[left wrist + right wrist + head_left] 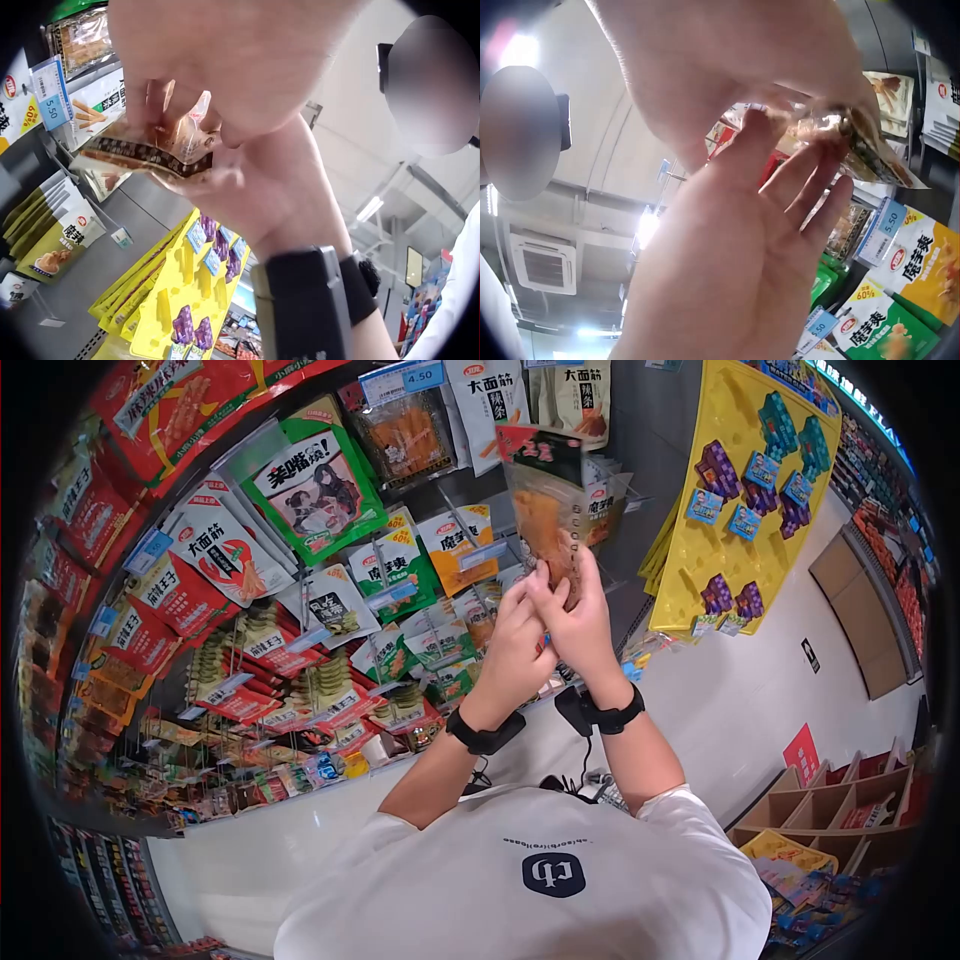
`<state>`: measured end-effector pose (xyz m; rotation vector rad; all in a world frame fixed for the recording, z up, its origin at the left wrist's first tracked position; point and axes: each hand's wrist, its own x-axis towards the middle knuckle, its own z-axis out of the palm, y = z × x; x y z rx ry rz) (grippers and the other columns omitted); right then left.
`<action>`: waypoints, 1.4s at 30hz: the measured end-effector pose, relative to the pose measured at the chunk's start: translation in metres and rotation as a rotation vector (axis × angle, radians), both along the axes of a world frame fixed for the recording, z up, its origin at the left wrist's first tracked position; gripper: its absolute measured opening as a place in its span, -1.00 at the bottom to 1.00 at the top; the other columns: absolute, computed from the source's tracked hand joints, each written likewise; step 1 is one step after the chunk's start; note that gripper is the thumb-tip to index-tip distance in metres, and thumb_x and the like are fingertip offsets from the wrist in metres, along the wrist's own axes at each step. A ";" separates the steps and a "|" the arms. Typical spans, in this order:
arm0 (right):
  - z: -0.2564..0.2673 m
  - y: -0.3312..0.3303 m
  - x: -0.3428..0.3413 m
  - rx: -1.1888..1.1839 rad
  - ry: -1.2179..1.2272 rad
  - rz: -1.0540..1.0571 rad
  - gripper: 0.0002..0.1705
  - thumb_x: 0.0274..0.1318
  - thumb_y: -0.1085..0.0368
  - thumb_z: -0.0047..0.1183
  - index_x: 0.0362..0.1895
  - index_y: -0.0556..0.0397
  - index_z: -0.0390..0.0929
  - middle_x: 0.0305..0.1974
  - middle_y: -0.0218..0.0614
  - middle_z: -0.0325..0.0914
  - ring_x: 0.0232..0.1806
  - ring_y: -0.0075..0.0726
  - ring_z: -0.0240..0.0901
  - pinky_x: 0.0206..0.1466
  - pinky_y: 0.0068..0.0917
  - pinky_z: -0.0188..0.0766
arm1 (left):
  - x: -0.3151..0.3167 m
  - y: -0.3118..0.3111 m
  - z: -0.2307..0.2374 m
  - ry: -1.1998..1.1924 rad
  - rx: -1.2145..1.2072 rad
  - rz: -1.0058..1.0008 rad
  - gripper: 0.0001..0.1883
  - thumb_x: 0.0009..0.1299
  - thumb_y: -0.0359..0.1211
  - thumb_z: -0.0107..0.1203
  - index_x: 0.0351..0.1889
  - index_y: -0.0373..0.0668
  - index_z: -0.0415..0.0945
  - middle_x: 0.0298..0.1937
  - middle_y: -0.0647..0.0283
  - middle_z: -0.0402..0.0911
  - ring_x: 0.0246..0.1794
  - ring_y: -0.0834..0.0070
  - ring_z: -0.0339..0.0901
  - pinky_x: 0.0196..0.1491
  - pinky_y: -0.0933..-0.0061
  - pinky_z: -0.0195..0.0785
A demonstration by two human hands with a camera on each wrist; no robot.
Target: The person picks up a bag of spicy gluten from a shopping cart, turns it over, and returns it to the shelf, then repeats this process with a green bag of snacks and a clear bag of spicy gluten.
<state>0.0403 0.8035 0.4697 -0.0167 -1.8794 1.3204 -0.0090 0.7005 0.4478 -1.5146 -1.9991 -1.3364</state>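
Note:
A clear snack bag [541,510] with a dark and red top and orange-brown food inside stands upright in front of the hanging packs. Both hands meet at its lower end. My right hand [584,622] grips it from the right, thumb lying across the front. From the left, my left hand [514,650] pinches the same lower part, its fingers close to the right thumb. In the left wrist view, the snack bag [169,156] shows a dark printed strip between the hands. Bent left fingers [799,176] reach the crinkled plastic in the right wrist view.
Hanging snack packs, such as a green pack [315,485] and an orange-and-white pack [459,546], fill the rack ahead and left. A yellow display board [690,550] with small purple and teal toys hangs at right. Wooden bins [825,800] stand at lower right.

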 end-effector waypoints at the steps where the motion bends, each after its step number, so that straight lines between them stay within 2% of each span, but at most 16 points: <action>1: 0.003 0.004 -0.003 -0.194 0.034 0.093 -0.39 0.25 0.15 0.04 0.26 0.23 0.19 0.14 -0.13 0.36 0.17 -0.32 0.32 0.21 -0.42 0.25 | 0.003 -0.001 0.005 0.009 0.004 0.007 -0.49 0.23 -0.43 0.12 0.20 -0.22 0.42 0.37 -0.05 0.21 0.38 0.03 0.10 0.35 0.16 0.01; 2: 0.007 0.008 -0.007 -0.389 0.065 0.189 -0.47 0.31 0.19 -0.04 0.25 0.22 0.20 0.12 -0.17 0.39 0.13 -0.37 0.35 0.20 -0.45 0.27 | 0.006 -0.003 0.012 0.048 -0.037 0.029 -0.48 0.25 -0.42 0.10 0.22 -0.21 0.40 0.40 -0.03 0.17 0.42 0.06 0.05 0.38 0.15 -0.07; 4: 0.012 0.020 -0.010 -0.475 0.057 0.281 -0.52 0.34 0.22 -0.09 0.24 0.21 0.23 0.10 -0.21 0.42 0.11 -0.41 0.37 0.19 -0.47 0.29 | 0.002 -0.008 0.017 0.100 -0.094 0.048 -0.48 0.28 -0.37 0.10 0.25 -0.20 0.37 0.46 0.02 0.08 0.48 0.12 -0.06 0.43 0.12 -0.19; 7: 0.012 0.036 -0.022 -0.653 0.065 0.467 -0.56 0.34 0.23 -0.08 0.23 0.15 0.28 0.09 -0.27 0.45 0.11 -0.45 0.39 0.19 -0.45 0.33 | -0.015 -0.022 0.021 0.122 0.079 0.242 -0.39 0.26 -0.39 0.17 0.30 -0.19 0.26 0.43 0.02 0.11 0.46 0.13 -0.01 0.41 0.16 -0.13; 9: 0.010 0.041 -0.030 -0.704 -0.030 0.613 -0.57 0.34 0.22 -0.08 0.21 0.13 0.30 0.09 -0.30 0.45 0.10 -0.47 0.39 0.20 -0.44 0.31 | -0.027 -0.030 0.024 -0.076 0.134 0.384 -0.34 0.28 -0.38 0.19 0.33 -0.25 0.17 0.42 -0.05 0.10 0.44 0.15 0.05 0.38 0.18 -0.03; 10: 0.011 0.041 -0.032 -0.711 -0.061 0.632 -0.57 0.35 0.22 -0.09 0.21 0.15 0.29 0.08 -0.30 0.44 0.08 -0.50 0.38 0.20 -0.46 0.29 | -0.035 -0.030 0.019 -0.246 0.178 0.355 -0.39 0.36 -0.33 0.15 0.30 -0.35 0.15 0.28 -0.02 0.31 0.26 0.30 0.31 0.24 0.33 0.20; 11: 0.012 0.041 -0.036 -0.713 -0.063 0.644 -0.57 0.35 0.22 -0.09 0.21 0.15 0.29 0.08 -0.30 0.44 0.08 -0.50 0.38 0.20 -0.46 0.29 | -0.044 -0.033 0.016 -0.242 0.177 0.367 -0.39 0.36 -0.33 0.15 0.30 -0.35 0.15 0.28 -0.02 0.31 0.26 0.30 0.31 0.24 0.33 0.20; 13: 0.012 0.038 -0.045 -0.686 -0.115 0.669 -0.56 0.34 0.21 -0.07 0.21 0.14 0.30 0.08 -0.33 0.45 0.08 -0.51 0.38 0.20 -0.47 0.28 | -0.058 -0.044 0.017 -0.959 0.196 -0.135 -0.50 0.41 -0.33 0.11 0.19 -0.42 0.21 0.06 0.06 0.49 0.03 0.45 0.49 0.06 0.47 0.37; 14: 0.012 0.037 -0.049 -0.685 -0.117 0.680 -0.56 0.34 0.21 -0.07 0.21 0.14 0.30 0.08 -0.33 0.45 0.08 -0.51 0.38 0.20 -0.47 0.28 | -0.051 -0.044 0.024 -0.953 0.261 -0.155 -0.63 0.45 -0.34 0.06 0.09 -0.39 0.28 -0.10 0.19 0.58 -0.08 0.59 0.51 -0.04 0.59 0.39; 17: 0.014 0.036 -0.065 -0.718 -0.140 0.744 -0.54 0.33 0.19 -0.04 0.20 0.17 0.30 0.05 -0.34 0.47 0.07 -0.52 0.38 0.19 -0.49 0.27 | -0.069 -0.048 0.017 -0.833 0.272 -0.102 -0.67 0.44 -0.34 0.07 0.03 -0.36 0.30 -0.12 0.17 0.59 -0.12 0.61 0.51 -0.11 0.62 0.37; 19: 0.017 0.038 -0.077 -0.440 -0.129 0.606 -0.52 0.25 0.17 0.08 0.14 0.20 0.35 0.03 -0.31 0.48 0.05 -0.53 0.39 0.13 -0.52 0.30 | -0.076 -0.050 0.019 -0.842 0.293 -0.062 -0.71 0.43 -0.37 0.08 -0.01 -0.35 0.33 -0.16 0.19 0.60 -0.17 0.63 0.50 -0.16 0.64 0.34; 21: 0.021 0.037 -0.088 -0.404 -0.143 0.555 -0.49 0.19 0.18 0.14 0.12 0.21 0.37 0.01 -0.29 0.49 0.02 -0.53 0.41 0.10 -0.53 0.33 | -0.082 -0.048 0.023 -0.859 0.359 0.007 -0.75 0.41 -0.42 0.09 -0.05 -0.35 0.34 -0.17 0.20 0.60 -0.18 0.64 0.49 -0.15 0.64 0.34; 25: 0.038 0.032 -0.101 -0.325 -0.156 0.464 -0.44 0.03 0.22 0.29 0.07 0.24 0.42 -0.05 -0.26 0.54 -0.07 -0.52 0.47 0.01 -0.55 0.39 | -0.105 -0.048 0.025 -0.852 0.400 -0.124 -0.77 0.40 -0.44 0.09 -0.08 -0.36 0.34 -0.17 0.20 0.59 -0.14 0.62 0.51 -0.14 0.61 0.38; 32: 0.043 0.032 -0.131 -0.266 -0.126 0.440 -0.48 0.04 0.27 0.27 0.05 0.24 0.42 -0.12 -0.29 0.57 -0.10 -0.54 0.49 -0.01 -0.54 0.41 | -0.135 -0.053 0.042 -0.780 0.432 -0.162 -0.64 0.38 -0.42 0.12 0.04 -0.36 0.25 -0.09 0.13 0.57 -0.09 0.53 0.53 -0.04 0.54 0.42; 37: 0.052 0.025 -0.134 -0.312 -0.078 0.618 -0.55 0.06 0.37 0.23 0.05 0.20 0.44 -0.14 -0.29 0.57 -0.11 -0.54 0.49 0.01 -0.54 0.43 | -0.134 -0.054 0.058 -0.709 0.440 -0.125 -0.64 0.37 -0.45 0.12 0.05 -0.34 0.26 -0.02 0.09 0.56 -0.05 0.53 0.52 -0.01 0.55 0.40; 42: 0.054 0.031 -0.143 -0.290 -0.050 0.601 -0.57 0.06 0.39 0.22 0.04 0.20 0.44 -0.15 -0.31 0.57 -0.12 -0.53 0.49 0.00 -0.54 0.43 | -0.136 -0.051 0.066 -0.656 0.442 -0.143 -0.67 0.37 -0.47 0.11 0.03 -0.34 0.28 -0.04 0.14 0.56 -0.06 0.57 0.52 -0.02 0.58 0.39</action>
